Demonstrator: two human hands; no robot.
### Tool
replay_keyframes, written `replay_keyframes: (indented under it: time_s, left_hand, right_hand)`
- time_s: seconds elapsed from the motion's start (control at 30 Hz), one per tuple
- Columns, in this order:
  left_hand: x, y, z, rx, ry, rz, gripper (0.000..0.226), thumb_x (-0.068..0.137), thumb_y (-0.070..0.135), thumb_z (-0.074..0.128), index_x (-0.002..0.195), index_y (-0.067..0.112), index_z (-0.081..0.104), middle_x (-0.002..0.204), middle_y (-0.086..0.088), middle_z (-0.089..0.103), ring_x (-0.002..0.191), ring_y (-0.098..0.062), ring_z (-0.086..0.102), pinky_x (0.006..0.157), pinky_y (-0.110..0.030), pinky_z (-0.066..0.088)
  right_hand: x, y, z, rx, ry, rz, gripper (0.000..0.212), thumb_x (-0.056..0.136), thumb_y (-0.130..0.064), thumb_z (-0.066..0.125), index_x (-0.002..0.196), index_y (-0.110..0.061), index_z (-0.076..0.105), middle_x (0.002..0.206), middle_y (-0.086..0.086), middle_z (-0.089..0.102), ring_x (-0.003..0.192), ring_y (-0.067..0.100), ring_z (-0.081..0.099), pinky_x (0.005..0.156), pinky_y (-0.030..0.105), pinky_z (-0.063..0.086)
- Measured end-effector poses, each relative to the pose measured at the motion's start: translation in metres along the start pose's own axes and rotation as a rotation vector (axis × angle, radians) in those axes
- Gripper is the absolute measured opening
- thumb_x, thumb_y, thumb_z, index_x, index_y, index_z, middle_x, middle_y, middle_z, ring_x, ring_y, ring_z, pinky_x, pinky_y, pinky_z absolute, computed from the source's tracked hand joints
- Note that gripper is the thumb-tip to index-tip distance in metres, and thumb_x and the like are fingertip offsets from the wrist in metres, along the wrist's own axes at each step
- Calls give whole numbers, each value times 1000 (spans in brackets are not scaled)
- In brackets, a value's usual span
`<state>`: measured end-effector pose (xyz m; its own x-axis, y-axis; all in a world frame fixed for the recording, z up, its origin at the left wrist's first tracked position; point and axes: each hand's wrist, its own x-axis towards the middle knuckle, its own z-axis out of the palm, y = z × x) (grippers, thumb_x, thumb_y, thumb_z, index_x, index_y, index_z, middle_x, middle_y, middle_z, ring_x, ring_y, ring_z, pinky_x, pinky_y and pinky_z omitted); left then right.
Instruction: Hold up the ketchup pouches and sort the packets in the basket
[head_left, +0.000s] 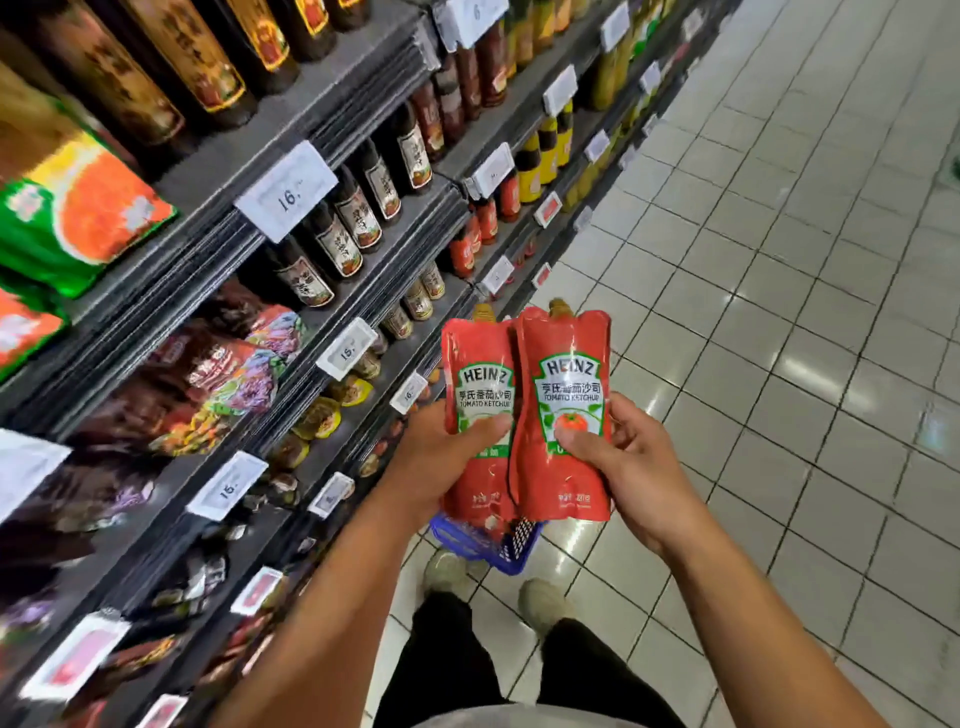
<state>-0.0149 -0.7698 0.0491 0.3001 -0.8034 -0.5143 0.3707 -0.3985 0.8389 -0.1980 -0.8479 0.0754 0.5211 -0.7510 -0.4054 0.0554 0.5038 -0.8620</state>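
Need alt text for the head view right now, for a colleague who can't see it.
Two hands each hold a red Heinz ketchup pouch upright, side by side: left hand grips the left pouch, right hand the right pouch. A blue basket sits on the tiled floor below; stocked shelves run along the left.

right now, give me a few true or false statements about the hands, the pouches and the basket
1. Each hand holds one red ketchup pouch. True: the left hand grips the left pouch, the right hand grips the right pouch.
2. The pouches are lying in the basket. False: both are held up above the blue basket, which shows beneath them.
3. The shelves stand on the person's left. True: the shelves fill the left side.
4. The spouts point down. False: both gold spouts are at the top.
5. The floor is carpeted. False: the floor is pale tile.
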Motion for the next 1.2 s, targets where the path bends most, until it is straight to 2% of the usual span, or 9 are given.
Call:
replay_keyframes:
  time_s: [0.23, 0.33, 0.5, 0.6, 0.8, 0.97, 1.13, 1.2]
  left_hand:
    - [-50, 8, 20, -93, 176, 108, 18, 86, 5, 72, 96, 20, 74, 95, -3, 78, 83, -16, 75, 65, -25, 58]
    - [-75, 9, 16, -146, 240, 147, 22, 84, 5, 73, 87, 26, 79, 92, -2, 78, 80, -14, 75, 62, -23, 57]
    - [-119, 8, -3, -221, 381, 222, 26, 64, 29, 81, 89, 35, 79, 98, -3, 78, 87, -19, 75, 68, -28, 59]
    - [-148, 0, -18, -252, 468, 258, 27, 63, 30, 82, 90, 34, 79, 97, -2, 78, 86, -18, 76, 66, -25, 58]
    - [-218, -25, -46, -285, 652, 323, 21, 78, 25, 80, 98, 34, 77, 104, -1, 77, 93, -21, 75, 72, -27, 58]
    - [-285, -51, -66, -373, 799, 369, 27, 70, 30, 80, 98, 27, 78, 103, -6, 77, 91, -22, 75, 74, -30, 58]
    - [-361, -83, -91, -410, 887, 389, 35, 69, 36, 86, 101, 25, 77, 105, -8, 76, 95, -27, 74, 81, -38, 58]
    - [-391, -95, -103, -408, 937, 400, 31, 71, 33, 84, 100, 26, 77, 104, -7, 77, 94, -26, 74, 80, -38, 57]
  right_hand:
    - [-8, -21, 1, -90, -111, -3, 31, 74, -17, 77, 104, -22, 71, 105, 11, 76, 91, 30, 74, 75, 39, 61]
    - [-12, -25, 11, -109, -182, -8, 31, 75, -19, 75, 105, -24, 72, 105, 9, 76, 90, 27, 75, 69, 33, 59]
    - [-23, -25, 39, -158, -322, -6, 25, 77, -25, 76, 102, -26, 73, 105, 9, 76, 90, 27, 75, 72, 34, 59]
    - [-33, -21, 61, -235, -443, -16, 25, 79, -27, 75, 104, -27, 72, 104, 8, 77, 91, 27, 75, 73, 35, 59]
    - [-66, 0, 115, -315, -673, -7, 24, 81, -29, 75, 105, -31, 72, 105, 5, 77, 93, 25, 75, 72, 33, 59]
    - [-108, 26, 162, -321, -861, 12, 22, 85, -25, 74, 106, -28, 72, 106, 6, 77, 92, 23, 75, 70, 28, 59]
    - [-163, 64, 208, -326, -974, 42, 25, 84, -24, 75, 109, -24, 72, 108, 7, 76, 94, 23, 74, 71, 28, 58]
    - [-188, 80, 227, -336, -1002, 53, 26, 83, -25, 76, 109, -25, 72, 108, 7, 76, 94, 24, 74, 71, 29, 58]
